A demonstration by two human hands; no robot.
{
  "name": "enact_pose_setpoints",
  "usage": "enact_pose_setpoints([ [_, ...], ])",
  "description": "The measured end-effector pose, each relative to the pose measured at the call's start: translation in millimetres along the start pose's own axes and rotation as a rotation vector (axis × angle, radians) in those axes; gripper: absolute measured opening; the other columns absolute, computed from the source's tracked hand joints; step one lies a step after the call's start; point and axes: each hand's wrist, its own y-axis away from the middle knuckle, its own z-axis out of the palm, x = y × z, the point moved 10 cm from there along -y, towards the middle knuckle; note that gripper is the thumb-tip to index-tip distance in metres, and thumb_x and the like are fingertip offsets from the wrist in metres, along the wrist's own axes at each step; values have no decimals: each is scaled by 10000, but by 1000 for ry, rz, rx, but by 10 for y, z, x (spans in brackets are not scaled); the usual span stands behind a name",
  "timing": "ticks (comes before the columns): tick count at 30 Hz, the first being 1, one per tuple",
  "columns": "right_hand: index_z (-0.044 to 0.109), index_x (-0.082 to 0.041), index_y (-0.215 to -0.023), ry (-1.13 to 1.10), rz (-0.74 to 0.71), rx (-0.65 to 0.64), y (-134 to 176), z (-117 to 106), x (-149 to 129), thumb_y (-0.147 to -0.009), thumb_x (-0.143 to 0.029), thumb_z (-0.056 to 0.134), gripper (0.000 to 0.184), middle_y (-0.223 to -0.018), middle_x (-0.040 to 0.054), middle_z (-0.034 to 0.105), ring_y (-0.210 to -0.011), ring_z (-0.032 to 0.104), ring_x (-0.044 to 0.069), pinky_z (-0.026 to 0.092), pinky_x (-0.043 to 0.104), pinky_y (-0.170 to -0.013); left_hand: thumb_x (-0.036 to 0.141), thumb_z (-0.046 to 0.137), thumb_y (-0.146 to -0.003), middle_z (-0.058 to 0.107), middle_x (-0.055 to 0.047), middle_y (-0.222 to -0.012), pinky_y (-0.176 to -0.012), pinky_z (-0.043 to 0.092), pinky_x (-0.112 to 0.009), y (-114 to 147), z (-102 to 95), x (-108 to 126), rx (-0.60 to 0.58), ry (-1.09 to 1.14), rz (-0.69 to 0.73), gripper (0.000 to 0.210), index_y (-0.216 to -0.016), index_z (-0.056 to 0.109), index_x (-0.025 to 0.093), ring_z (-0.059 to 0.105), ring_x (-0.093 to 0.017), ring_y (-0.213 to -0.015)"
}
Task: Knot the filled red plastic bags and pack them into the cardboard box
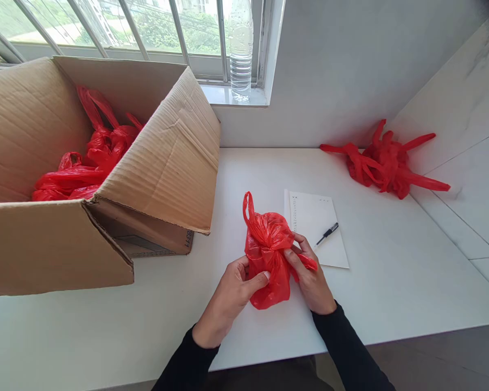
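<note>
A red plastic bag (271, 231), knotted at its middle with one handle loop sticking up, is held between my two hands above the white table. My left hand (238, 293) grips its lower left side, thumb laid across the front. On the right side, my right hand (307, 271) pinches the bag near the knot, with a twisted red end poking out past the fingers. Whatever is inside the bag is hidden by the plastic. Just behind my right hand lies a white notepad (309, 203) with a black pen (327, 233) on it.
An open cardboard box (158, 163) stands at the left, its flaps spread, holding several red bags (101, 146). More red bags (385, 163) lie in the back right corner by the wall. A water bottle (240, 60) stands on the windowsill (215, 94). The table's front edge is near me.
</note>
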Motion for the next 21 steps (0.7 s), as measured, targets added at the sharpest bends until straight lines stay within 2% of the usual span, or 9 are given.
enact_pose_setpoints([
  [3, 566, -284, -1176, -19, -16, -19, 5, 16, -13, -972, -420, 651, 260, -1156, 43, 712, -1030, 673, 239, 552, 358, -860, 356, 813, -806, 744, -96, -1111, -840, 521, -328, 16, -17, -32, 14, 29, -23, 365, -1104, 701, 177, 683, -259, -995],
  [5, 569, -280, -1140, -32, -25, -27, 9, 16, -13, -979, -420, 638, 225, -1114, 37, 717, -991, 680, 231, 552, 349, -837, 410, 702, -907, 706, -70, -1228, -869, 523, -329, 26, -27, -39, 27, 68, -32, 373, -1235, 650, 242, 659, -255, -1087],
  [7, 579, -278, -1123, -38, -29, -42, 13, 26, -10, -986, -415, 627, 200, -1073, 33, 720, -960, 685, 224, 550, 340, -818, 463, 604, -966, 688, -62, -1267, -848, 528, -323, 20, -32, -35, 36, 100, -30, 366, -1275, 635, 269, 645, -258, -1124],
  [10, 598, -281, -1113, -31, -38, -55, 20, 42, -19, -999, -421, 602, 181, -1071, 32, 713, -943, 679, 219, 548, 336, -807, 479, 604, -963, 715, -70, -1203, -792, 517, -297, -11, -50, -1, 63, 120, 6, 354, -1207, 690, 236, 653, -264, -1101],
  [15, 632, -277, -1109, 25, -61, -57, 18, 60, -33, -1004, -414, 603, 175, -1074, 30, 690, -930, 645, 203, 528, 332, -837, 362, 705, -901, 748, -57, -1090, -699, 475, -267, -23, -102, 65, 124, 105, 61, 267, -1126, 737, 221, 662, -261, -1054],
  [21, 654, -272, -1110, 57, -58, -86, 18, 76, -5, -981, -391, 650, 175, -1019, 27, 667, -922, 611, 201, 504, 348, -874, 373, 696, -887, 758, -50, -1052, -771, 498, -298, -10, -143, 113, 147, 118, 103, 279, -1120, 733, 225, 671, -258, -1007],
])
